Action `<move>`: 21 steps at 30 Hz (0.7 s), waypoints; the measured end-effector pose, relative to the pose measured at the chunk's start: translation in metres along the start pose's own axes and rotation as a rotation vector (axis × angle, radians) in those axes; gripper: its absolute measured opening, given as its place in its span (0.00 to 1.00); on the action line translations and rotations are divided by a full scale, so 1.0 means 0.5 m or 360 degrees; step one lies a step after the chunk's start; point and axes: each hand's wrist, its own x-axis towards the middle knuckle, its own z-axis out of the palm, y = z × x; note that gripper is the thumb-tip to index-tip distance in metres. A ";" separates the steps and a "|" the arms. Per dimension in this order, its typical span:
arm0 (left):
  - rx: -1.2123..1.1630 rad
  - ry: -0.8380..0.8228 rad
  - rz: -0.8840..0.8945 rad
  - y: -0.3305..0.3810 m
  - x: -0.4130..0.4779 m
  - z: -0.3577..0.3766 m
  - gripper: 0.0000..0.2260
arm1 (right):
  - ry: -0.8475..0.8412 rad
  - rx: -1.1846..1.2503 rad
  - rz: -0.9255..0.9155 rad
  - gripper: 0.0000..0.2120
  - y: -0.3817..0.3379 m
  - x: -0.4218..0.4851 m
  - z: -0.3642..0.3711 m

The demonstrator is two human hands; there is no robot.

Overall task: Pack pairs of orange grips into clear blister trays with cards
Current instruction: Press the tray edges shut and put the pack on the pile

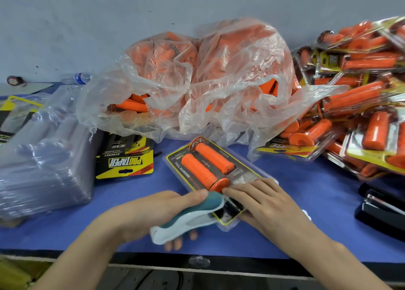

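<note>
Blister tray (245, 160) lies slantwise on the blue worktop (285, 175), centre front, with a printed card (182, 167) inside. Two orange grips (201, 171) sit side by side in its moulded pockets, flanged ends at opposite ends.

Left hand (157, 213): forearm in from lower left, thumb on top and fingers curled beneath, gripping a teal-and-white cloth (186, 217) at the tray's near end.

Right hand (260, 200): forearm in from lower right, palm down, fingers straight and close together, laid flat on the tray's near end. Its fingertips (228, 190) touch the nearer grip's flange.

Behind: plastic bag (197, 81) of loose grips. Left: stack of empty trays (43, 158) and loose cards (127, 158). Right: heap of packed trays (350, 92).
</note>
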 end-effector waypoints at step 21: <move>0.0854 0.1552 0.1497 0.019 0.022 0.019 0.04 | 0.0924 0.0365 0.0350 0.15 -0.008 0.119 -0.136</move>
